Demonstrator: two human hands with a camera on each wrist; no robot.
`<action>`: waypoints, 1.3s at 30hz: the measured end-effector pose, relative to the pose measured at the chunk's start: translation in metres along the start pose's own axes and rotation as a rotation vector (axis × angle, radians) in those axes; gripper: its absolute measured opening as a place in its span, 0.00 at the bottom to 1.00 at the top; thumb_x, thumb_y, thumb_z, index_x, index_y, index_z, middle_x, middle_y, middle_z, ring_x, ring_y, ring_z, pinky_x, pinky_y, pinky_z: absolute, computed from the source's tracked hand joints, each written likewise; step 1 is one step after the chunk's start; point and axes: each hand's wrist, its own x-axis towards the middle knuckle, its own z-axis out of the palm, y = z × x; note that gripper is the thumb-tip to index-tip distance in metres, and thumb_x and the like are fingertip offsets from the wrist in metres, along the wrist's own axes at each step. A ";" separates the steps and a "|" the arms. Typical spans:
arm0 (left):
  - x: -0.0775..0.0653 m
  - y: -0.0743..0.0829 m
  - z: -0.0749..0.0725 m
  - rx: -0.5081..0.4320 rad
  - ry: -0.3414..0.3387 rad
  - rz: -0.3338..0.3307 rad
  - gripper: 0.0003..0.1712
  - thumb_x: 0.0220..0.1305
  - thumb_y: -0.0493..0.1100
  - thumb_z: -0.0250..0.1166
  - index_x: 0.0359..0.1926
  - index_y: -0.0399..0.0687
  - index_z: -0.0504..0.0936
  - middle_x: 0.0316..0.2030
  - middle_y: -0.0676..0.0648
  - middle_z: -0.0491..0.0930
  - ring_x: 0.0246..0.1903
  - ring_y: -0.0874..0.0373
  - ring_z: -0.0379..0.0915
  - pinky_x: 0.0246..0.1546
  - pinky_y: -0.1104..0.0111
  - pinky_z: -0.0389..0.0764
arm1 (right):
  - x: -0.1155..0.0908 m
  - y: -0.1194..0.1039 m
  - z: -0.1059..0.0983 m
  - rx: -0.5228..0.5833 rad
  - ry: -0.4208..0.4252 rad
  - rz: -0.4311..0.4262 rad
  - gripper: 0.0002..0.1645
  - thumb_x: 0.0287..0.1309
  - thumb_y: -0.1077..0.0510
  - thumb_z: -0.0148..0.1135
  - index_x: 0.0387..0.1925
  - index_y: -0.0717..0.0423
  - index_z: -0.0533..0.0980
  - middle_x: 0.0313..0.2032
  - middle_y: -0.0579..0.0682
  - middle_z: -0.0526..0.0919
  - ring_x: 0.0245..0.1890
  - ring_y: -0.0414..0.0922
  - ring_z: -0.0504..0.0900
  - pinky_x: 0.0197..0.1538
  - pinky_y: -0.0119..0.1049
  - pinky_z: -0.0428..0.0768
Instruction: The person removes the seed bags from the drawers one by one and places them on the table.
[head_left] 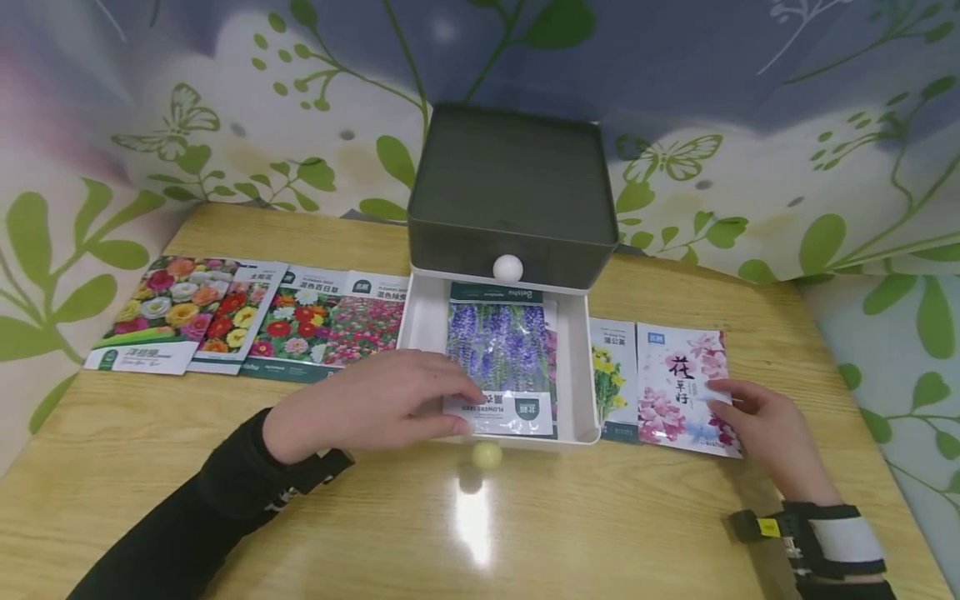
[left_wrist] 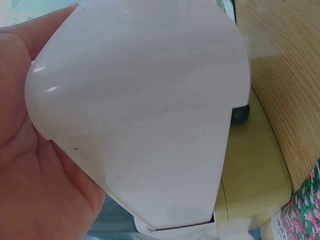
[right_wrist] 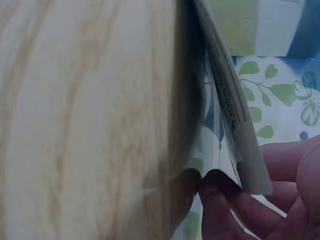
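Observation:
An open white drawer (head_left: 576, 367) holds a purple lavender seed packet (head_left: 498, 346) lying over another packet. My left hand (head_left: 375, 400) reaches over the drawer's left side, its fingertips and thumb at the packet's lower left corner with a gap between them. In the left wrist view, the drawer's white plastic (left_wrist: 140, 115) fills the middle and my palm (left_wrist: 45, 180) lies along it. My right hand (head_left: 772, 429) pinches the right edge of a pink-blossom seed packet (head_left: 686, 367). The right wrist view shows this packet (right_wrist: 232, 105) edge-on, between the fingers.
A dark grey-topped drawer box (head_left: 513, 183) with a white round knob (head_left: 507, 268) stands against the patterned backdrop. A yellowish knob (head_left: 487, 455) sits on the open drawer's front. Several flower seed packets (head_left: 168, 312) overlap at left; a yellow-flower packet (head_left: 613, 375) lies right of the drawer.

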 end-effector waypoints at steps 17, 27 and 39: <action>0.001 -0.002 0.003 0.023 0.024 0.005 0.23 0.71 0.61 0.59 0.55 0.55 0.83 0.51 0.57 0.81 0.54 0.61 0.75 0.56 0.60 0.75 | -0.004 -0.007 -0.001 -0.286 -0.013 -0.190 0.23 0.71 0.54 0.58 0.58 0.66 0.76 0.57 0.74 0.74 0.43 0.61 0.76 0.40 0.55 0.75; -0.001 -0.004 0.003 0.036 0.031 0.007 0.23 0.71 0.61 0.58 0.56 0.54 0.83 0.55 0.55 0.80 0.59 0.58 0.73 0.60 0.57 0.72 | 0.001 -0.011 0.002 -0.361 -0.058 -0.281 0.19 0.66 0.64 0.58 0.55 0.68 0.78 0.61 0.75 0.69 0.60 0.74 0.66 0.57 0.70 0.65; 0.000 -0.005 0.003 0.029 0.043 0.020 0.22 0.72 0.61 0.57 0.55 0.54 0.83 0.55 0.55 0.80 0.60 0.58 0.72 0.61 0.58 0.71 | 0.005 -0.019 -0.002 -0.349 -0.094 -0.236 0.27 0.70 0.58 0.56 0.64 0.71 0.69 0.62 0.78 0.66 0.61 0.76 0.64 0.56 0.72 0.65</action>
